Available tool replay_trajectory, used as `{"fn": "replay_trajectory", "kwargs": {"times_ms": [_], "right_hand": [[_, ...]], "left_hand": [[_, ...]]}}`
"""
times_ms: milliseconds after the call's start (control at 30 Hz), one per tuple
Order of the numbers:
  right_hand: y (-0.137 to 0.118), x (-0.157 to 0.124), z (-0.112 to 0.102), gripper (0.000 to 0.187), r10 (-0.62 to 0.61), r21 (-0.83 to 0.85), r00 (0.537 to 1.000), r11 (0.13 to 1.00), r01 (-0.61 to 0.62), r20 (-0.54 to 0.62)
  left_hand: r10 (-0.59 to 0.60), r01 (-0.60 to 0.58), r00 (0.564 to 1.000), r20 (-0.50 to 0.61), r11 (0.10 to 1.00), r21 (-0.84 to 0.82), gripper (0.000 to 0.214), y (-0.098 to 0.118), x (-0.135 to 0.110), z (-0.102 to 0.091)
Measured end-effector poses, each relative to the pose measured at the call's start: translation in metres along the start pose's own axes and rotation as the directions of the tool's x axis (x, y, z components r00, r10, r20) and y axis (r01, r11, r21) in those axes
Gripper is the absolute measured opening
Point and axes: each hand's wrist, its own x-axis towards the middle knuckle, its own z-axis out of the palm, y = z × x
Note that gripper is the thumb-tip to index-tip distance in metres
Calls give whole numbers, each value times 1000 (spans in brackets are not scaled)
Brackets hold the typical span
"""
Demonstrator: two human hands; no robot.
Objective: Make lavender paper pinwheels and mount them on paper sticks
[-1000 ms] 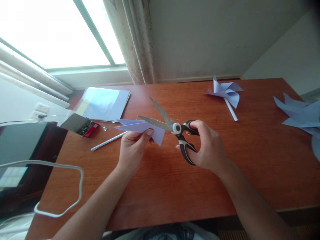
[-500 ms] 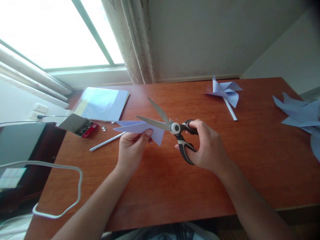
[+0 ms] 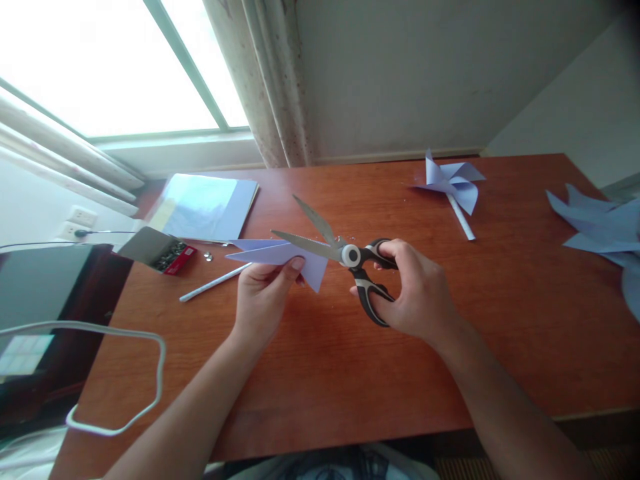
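The right hand (image 3: 415,293) has its fingers through the black-and-grey handles of a pair of scissors (image 3: 345,257), whose blades stand spread apart, the lower one lying across a folded lavender paper (image 3: 280,257). The left hand (image 3: 263,293) pinches that paper by its lower edge, thumb on top, holding it above the tabletop (image 3: 350,373). Just left of the paper a white stick (image 3: 215,283) lies flat, near a small open box (image 3: 160,250) of what seem to be pins. Behind it sits a stack of sheets (image 3: 205,207). Well apart to the right, a finished pinwheel (image 3: 453,183) rests near the far edge.
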Motion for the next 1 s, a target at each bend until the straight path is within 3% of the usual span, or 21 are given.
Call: {"fn": "replay_trajectory", "kwargs": {"times_ms": [533,1000], "right_hand": [[1,0,2,45,90,118,995,989,-93,37],[0,1,0,48,-24,28,999,999,23,33]], "left_hand": [[-3,4,1000,21,999,-46,20,-1,0,0],[22,-20,999,37,997,-75,15,-5,2,-2]]}}
